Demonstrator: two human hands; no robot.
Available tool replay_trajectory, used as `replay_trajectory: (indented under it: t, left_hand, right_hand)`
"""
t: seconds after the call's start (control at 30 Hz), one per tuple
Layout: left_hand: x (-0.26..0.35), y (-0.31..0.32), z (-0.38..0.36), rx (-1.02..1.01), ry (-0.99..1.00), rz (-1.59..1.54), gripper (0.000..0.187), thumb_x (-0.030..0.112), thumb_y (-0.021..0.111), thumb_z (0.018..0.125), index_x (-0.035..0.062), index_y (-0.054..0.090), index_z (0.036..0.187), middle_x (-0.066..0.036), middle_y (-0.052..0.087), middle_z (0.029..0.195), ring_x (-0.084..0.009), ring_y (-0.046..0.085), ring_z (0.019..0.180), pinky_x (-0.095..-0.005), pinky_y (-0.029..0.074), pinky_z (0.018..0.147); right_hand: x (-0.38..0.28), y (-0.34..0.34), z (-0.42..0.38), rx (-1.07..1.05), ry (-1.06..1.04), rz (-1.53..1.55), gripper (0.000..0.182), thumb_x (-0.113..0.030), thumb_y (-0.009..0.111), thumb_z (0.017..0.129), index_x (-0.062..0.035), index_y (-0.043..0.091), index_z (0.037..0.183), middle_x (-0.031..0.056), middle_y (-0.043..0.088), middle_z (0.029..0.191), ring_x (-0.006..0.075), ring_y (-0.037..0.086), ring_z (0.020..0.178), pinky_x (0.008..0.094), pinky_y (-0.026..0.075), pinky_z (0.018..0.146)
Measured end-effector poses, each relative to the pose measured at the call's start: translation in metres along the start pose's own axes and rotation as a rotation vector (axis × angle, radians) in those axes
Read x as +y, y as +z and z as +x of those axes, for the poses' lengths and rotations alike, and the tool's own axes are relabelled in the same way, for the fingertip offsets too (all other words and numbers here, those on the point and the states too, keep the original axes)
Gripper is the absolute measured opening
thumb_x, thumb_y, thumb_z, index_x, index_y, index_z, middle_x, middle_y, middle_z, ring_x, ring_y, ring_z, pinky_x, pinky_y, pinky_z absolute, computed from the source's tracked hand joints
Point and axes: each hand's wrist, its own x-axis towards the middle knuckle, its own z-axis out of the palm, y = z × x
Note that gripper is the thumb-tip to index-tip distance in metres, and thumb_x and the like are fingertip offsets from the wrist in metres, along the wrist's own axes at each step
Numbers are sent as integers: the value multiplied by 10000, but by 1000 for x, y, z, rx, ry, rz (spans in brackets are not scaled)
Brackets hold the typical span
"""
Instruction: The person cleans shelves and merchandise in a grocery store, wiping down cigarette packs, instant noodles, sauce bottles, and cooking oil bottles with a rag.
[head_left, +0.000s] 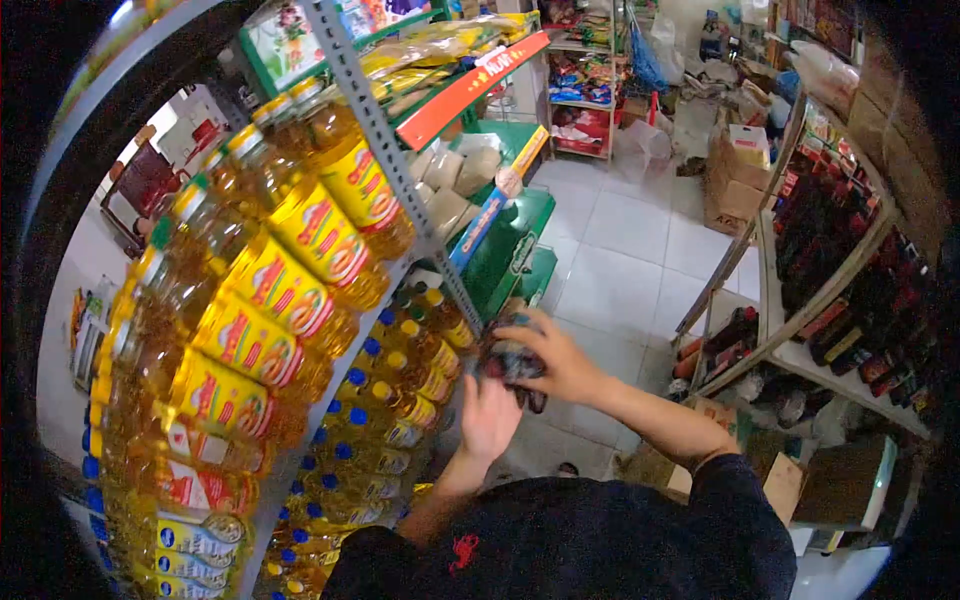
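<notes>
My right hand (565,365) is closed around a dark bundle with grey patches (515,362), which looks like a crumpled cloth. What exactly it is, I cannot tell. My left hand (490,415) is just below, palm showing and thumb stretched out, with its fingertips right at the bundle and partly hidden by it. Both hands are in front of the corner of a metal shelf rack (385,135). To their left, large bottles of yellow oil (265,275) fill the upper shelf, and smaller blue-capped oil bottles (385,400) stand lower down.
Green shelves (510,265) with packed bags (450,185) continue beyond the rack post. On the right, a wooden rack (770,290) holds dark bottles. A cardboard box (740,180) stands on the white tiled floor (610,290). More cartons (840,475) are near my right elbow.
</notes>
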Motion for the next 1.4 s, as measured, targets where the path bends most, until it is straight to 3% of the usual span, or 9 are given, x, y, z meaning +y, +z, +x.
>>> replay_trajectory:
  t: [0.1, 0.3, 0.4, 0.67, 0.73, 1.03, 1.13, 1.27, 1.4]
  left_hand:
    - [-10, 15, 46, 143, 19, 769, 587, 447, 322, 873, 98, 207, 1331, -83, 404, 1247, -213, 409, 1093, -337, 306, 920]
    - [15, -9, 117, 101, 247, 1061, 535, 206, 498, 829, 59, 278, 1294, -124, 415, 1201, -197, 446, 1014, -323, 343, 880]
    - [33, -33, 143, 191, 407, 1120, 480, 110, 539, 791, 25, 369, 1232, -127, 452, 1163, -205, 461, 1002, -321, 363, 853]
    - [80, -35, 221, 487, 953, 1668, 415, 139, 580, 732, -25, 475, 1099, -171, 478, 1105, -307, 444, 1033, -390, 317, 908]
    - [90, -24, 238, 392, 1170, 1863, 413, 162, 581, 732, -12, 481, 1093, -171, 482, 1106, -333, 440, 1036, -421, 314, 911]
    - [89, -18, 290, 729, 1043, 2189, 589, 188, 553, 752, -17, 319, 1253, -213, 299, 1308, -385, 253, 1219, -459, 189, 993]
    - [79, -23, 308, 907, 1001, 2206, 634, 158, 554, 754, -20, 266, 1290, -216, 214, 1354, -389, 170, 1257, -461, 141, 1009]
    - [70, -20, 328, 1210, 1174, 2118, 555, 91, 580, 727, -61, 367, 1216, -231, 322, 1289, -418, 254, 1212, -465, 207, 984]
    - [72, -16, 336, 1313, 1309, 2247, 500, 69, 568, 713, -77, 407, 1163, -239, 361, 1249, -417, 323, 1161, -461, 242, 965]
  right_hand:
    - [45, -41, 7, 132, -70, -165, 606, -104, 673, 634, -93, 404, 1176, 186, 424, 1136, 341, 410, 1083, 375, 347, 909]
    - [119, -91, 78, 454, 73, 187, 547, -56, 616, 655, -30, 352, 1134, 154, 446, 1051, 266, 442, 1032, 343, 347, 892]
    - [131, -103, 154, 513, -123, -169, 529, -46, 648, 627, -56, 411, 1099, 159, 385, 1094, 322, 425, 1025, 349, 353, 890]
    - [126, -75, 326, 224, -611, -238, 517, -136, 682, 544, -126, 532, 1039, 163, 453, 1080, 320, 473, 981, 370, 415, 812]
    - [142, -79, 339, 213, -692, -195, 480, -157, 682, 534, -125, 560, 997, 153, 486, 1061, 317, 496, 947, 375, 431, 771]
    - [265, -156, 405, 781, -348, -6, 318, -39, 646, 550, -66, 602, 864, 144, 533, 909, 295, 518, 846, 361, 416, 754]
    - [251, -139, 402, 739, -478, -66, 320, -68, 654, 536, -100, 613, 851, 134, 531, 912, 292, 514, 850, 362, 418, 739]
    - [202, -116, 385, 148, -834, 40, 417, -138, 691, 428, -139, 619, 839, 84, 514, 958, 289, 490, 835, 364, 419, 672]
    - [181, -98, 383, 53, -964, 167, 412, -164, 688, 446, -143, 612, 851, 69, 507, 916, 246, 484, 756, 329, 422, 604]
